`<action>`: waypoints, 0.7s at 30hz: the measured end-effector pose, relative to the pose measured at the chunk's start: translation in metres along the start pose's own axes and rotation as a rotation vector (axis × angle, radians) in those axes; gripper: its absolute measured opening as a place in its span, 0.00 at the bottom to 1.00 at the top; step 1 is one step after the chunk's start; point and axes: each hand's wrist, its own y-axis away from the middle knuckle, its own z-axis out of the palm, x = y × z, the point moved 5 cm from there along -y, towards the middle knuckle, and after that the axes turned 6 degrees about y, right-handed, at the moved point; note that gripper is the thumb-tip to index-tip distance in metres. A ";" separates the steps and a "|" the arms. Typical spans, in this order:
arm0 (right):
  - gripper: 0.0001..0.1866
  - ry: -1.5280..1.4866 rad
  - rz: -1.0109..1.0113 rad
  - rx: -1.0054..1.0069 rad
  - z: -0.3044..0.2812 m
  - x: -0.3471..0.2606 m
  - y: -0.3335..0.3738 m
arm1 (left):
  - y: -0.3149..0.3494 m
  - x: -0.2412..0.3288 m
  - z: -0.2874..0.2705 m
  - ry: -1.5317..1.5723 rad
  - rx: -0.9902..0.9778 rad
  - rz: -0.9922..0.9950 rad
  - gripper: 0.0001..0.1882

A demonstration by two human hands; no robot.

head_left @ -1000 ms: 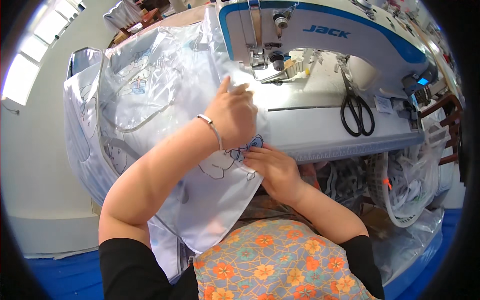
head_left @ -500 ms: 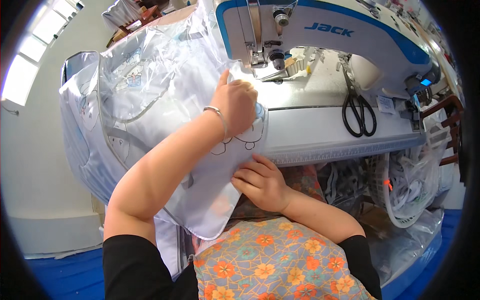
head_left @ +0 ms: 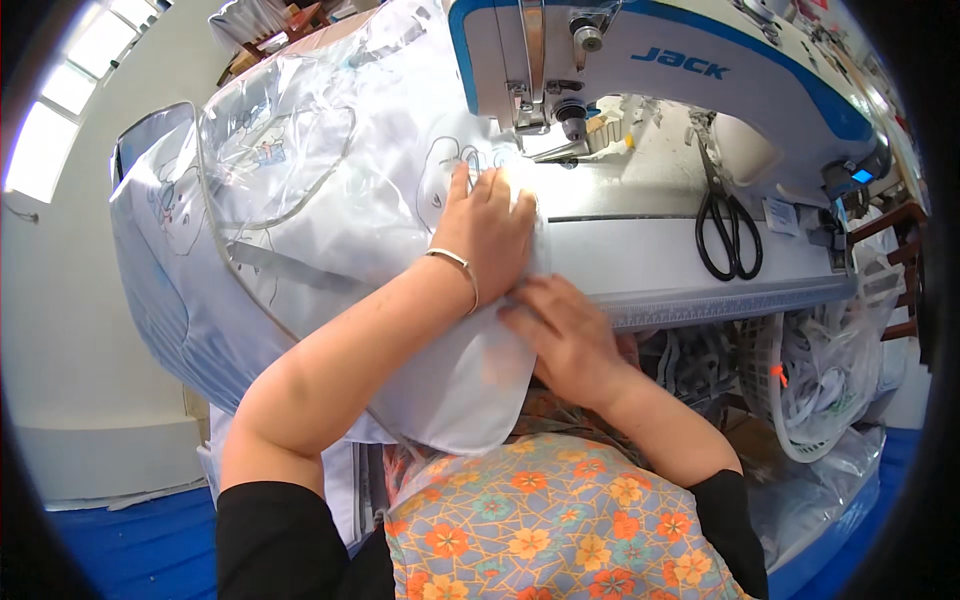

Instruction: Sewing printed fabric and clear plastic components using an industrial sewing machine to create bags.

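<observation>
A large white fabric piece [head_left: 455, 390] with printed cartoon figures and grey trim lies over the left of the sewing table and hangs over its front edge. Clear glossy plastic covers part of it. My left hand [head_left: 485, 228] rests flat on the fabric, fingers spread, just in front of the sewing machine's [head_left: 620, 75] lit needle area. Close by and nearer to me, my right hand [head_left: 572, 335] has its bent fingers on the fabric's right edge. That hand is slightly blurred, and its thumb is not clearly seen.
Black-handled scissors [head_left: 728, 235] lie on the table's right side, beside a small white label [head_left: 780, 216]. A ruler strip [head_left: 700, 308] runs along the front edge. Below right hangs a white plastic basket [head_left: 765, 390] with scraps and clear plastic.
My left hand has opened from bent fingers to a flat spread. My right hand has moved up and right, taking the fabric's lower edge rightward. The view has shifted slightly.
</observation>
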 end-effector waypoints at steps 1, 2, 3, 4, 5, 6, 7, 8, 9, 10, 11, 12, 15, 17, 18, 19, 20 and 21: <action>0.11 0.032 -0.063 0.021 0.002 -0.009 0.005 | -0.003 -0.001 -0.002 0.017 0.061 -0.004 0.15; 0.11 0.063 -0.159 0.081 0.001 -0.017 0.011 | -0.005 -0.002 -0.001 0.053 0.034 -0.014 0.16; 0.12 0.047 -0.109 0.029 0.006 -0.015 0.014 | -0.005 -0.005 0.001 0.085 -0.019 -0.043 0.17; 0.13 0.032 -0.093 0.021 0.008 -0.015 0.016 | -0.005 -0.004 0.001 0.142 -0.063 -0.022 0.18; 0.14 0.010 -0.051 0.011 0.009 -0.011 0.017 | -0.001 -0.004 0.003 0.194 -0.133 -0.020 0.19; 0.13 -0.008 -0.060 0.010 0.009 -0.008 0.017 | 0.003 -0.004 0.001 0.251 -0.148 -0.037 0.20; 0.13 -0.035 -0.041 0.006 0.009 -0.003 0.015 | 0.009 -0.001 -0.001 0.235 -0.135 -0.022 0.20; 0.13 -0.061 -0.006 -0.016 0.009 0.004 0.011 | 0.016 0.001 -0.004 0.224 -0.089 -0.024 0.20; 0.13 -0.059 -0.014 -0.004 0.008 0.008 0.007 | 0.022 0.003 -0.001 0.215 -0.111 -0.029 0.20; 0.13 -0.056 -0.010 -0.012 0.007 0.013 0.002 | 0.025 -0.001 0.002 0.204 -0.076 -0.108 0.23; 0.13 -0.045 -0.020 -0.024 0.007 0.016 -0.004 | 0.027 -0.002 0.003 0.198 0.006 -0.118 0.23; 0.12 -0.039 -0.017 -0.013 0.006 0.018 -0.008 | 0.026 -0.005 0.009 0.195 0.029 -0.126 0.22; 0.12 0.026 0.061 0.009 0.004 0.019 -0.013 | 0.012 -0.019 0.027 0.214 0.071 -0.167 0.21; 0.11 0.039 0.021 0.031 0.003 0.008 -0.009 | 0.000 -0.027 0.030 0.288 0.065 -0.198 0.19; 0.11 0.041 -0.027 0.072 0.001 0.003 -0.007 | -0.002 -0.029 0.024 0.379 0.124 -0.201 0.20; 0.11 0.046 0.005 0.032 0.003 0.003 -0.005 | 0.001 -0.026 0.017 0.472 0.138 -0.194 0.22; 0.11 0.048 -0.014 0.033 0.003 0.003 -0.004 | 0.003 -0.025 0.012 0.583 0.085 -0.236 0.23; 0.11 0.043 -0.032 0.043 0.002 0.003 -0.003 | 0.010 -0.015 0.001 0.618 0.093 -0.143 0.26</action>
